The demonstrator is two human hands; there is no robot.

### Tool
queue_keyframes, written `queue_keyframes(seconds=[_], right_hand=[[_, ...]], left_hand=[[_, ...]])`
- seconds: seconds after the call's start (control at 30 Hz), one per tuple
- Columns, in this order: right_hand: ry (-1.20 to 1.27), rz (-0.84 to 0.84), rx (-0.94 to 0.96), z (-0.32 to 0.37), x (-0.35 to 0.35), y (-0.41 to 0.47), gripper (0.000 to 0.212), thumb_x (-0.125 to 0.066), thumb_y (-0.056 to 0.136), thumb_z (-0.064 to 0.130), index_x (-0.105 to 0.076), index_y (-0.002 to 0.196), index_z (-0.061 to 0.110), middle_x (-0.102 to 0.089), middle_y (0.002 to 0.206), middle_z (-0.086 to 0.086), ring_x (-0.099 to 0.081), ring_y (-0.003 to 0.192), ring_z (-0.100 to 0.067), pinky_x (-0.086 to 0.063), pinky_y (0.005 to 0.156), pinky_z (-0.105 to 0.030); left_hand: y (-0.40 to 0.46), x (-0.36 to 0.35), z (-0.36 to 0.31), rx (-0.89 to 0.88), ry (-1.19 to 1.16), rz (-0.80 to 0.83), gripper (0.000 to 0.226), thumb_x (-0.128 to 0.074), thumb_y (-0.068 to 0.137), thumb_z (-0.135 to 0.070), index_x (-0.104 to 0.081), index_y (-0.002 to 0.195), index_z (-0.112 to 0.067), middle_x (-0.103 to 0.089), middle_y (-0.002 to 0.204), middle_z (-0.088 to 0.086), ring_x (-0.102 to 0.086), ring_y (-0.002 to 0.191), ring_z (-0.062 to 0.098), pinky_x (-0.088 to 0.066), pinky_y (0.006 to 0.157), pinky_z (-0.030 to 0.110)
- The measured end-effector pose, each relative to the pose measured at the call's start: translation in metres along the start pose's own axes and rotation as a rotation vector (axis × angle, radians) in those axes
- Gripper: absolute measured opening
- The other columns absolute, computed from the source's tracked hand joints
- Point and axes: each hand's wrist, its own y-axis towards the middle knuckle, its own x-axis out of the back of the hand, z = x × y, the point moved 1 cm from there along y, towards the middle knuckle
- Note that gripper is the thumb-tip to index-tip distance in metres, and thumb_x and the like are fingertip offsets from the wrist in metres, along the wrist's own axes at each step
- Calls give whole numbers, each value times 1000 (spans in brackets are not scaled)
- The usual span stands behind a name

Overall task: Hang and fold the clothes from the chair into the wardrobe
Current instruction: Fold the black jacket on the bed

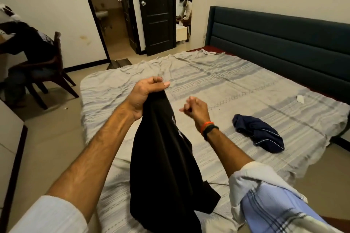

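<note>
The left hand [145, 91] is raised over the bed [217, 85], its fingers [159, 81] curled tight on the top of a black garment [162, 166] that hangs down to the striped grey sheet. The right hand [195, 108] is lifted just beside it, its fingers curled into a loose fist that holds nothing. A dark blue garment [259, 134] lies crumpled on the sheet to the right, and a light blue checked cloth [274, 208] is draped over the right forearm.

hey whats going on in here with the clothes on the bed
A person stands at the bed, sorting clothes. The left hand grips a black garment by its top edge, letting it hang down over the striped sheet. The right hand is beside it with fingers curled, apparently holding nothing. A light checked cloth is draped over the right forearm. A dark navy garment lies crumpled on the bed.
</note>
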Motion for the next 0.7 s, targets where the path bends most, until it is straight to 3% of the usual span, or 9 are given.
queue_keyframes(seconds=[0.07,0.17,0.23,0.3,0.4,0.53,0.63,0.7], right_hand=[[57,120,5,31,1,10,28,-44,105,18,-56,81,12,-52,64,0,-57,62,-11,-54,70,-25],[-329,493,40,52,1,18,15,-57,95,-2,-64,99,11,-69,92,-2,-65,96,-14,-50,85,-27],[-534,693,36,38,0,15,43,-58,81,-19,-61,117,4,-68,115,-9,-61,114,-19,-50,93,-25],[-644,785,32,13,1,7,52,-59,77,-18,-59,125,2,-65,124,-7,-61,115,-16,-49,97,-23],[-763,612,100,-12,1,6,40,-67,79,0,-68,118,10,-71,115,-5,-65,108,-19,-49,99,-33],[-890,346,154,-6,7,14,29,-57,83,-5,-71,104,9,-72,102,-10,-65,101,-25,-44,80,-25],[-789,204,237,9,20,21,37,-48,78,-11,-71,100,8,-72,97,-8,-63,96,-22,-47,83,-28],[-688,109,266,21,24,26,40,-46,81,-11,-71,106,7,-72,106,-8,-62,103,-18,-47,92,-25]], left_hand=[[-3,7,9,37,67,-40,41,-80,65,-3,-56,96,-17,-64,66,1,-61,56,13,-50,57,23],[-6,5,15,20,-53,-21,43,-74,67,-2,-53,102,-16,-61,62,3,-60,51,13,-50,52,22],[-4,1,9,-21,-51,-29,45,-72,67,-2,-52,106,-15,-61,62,2,-60,52,13,-51,54,24],[-3,-5,0,-52,-33,-39,47,-71,66,0,-52,106,-15,-62,62,2,-62,52,13,-52,53,23],[-3,-5,-6,-70,-32,-50,46,-71,66,4,-52,103,-15,-64,65,4,-63,54,15,-54,54,23],[-7,12,-1,-28,-5,-115,47,-72,65,3,-54,105,-16,-64,72,10,-65,60,20,-56,59,26],[-12,35,3,63,226,-219,54,-82,57,-1,-61,104,-18,-69,81,9,-68,64,17,-56,60,26],[-16,50,10,158,427,-254,50,-87,58,-8,-66,102,-19,-71,87,9,-70,67,15,-55,64,27]])
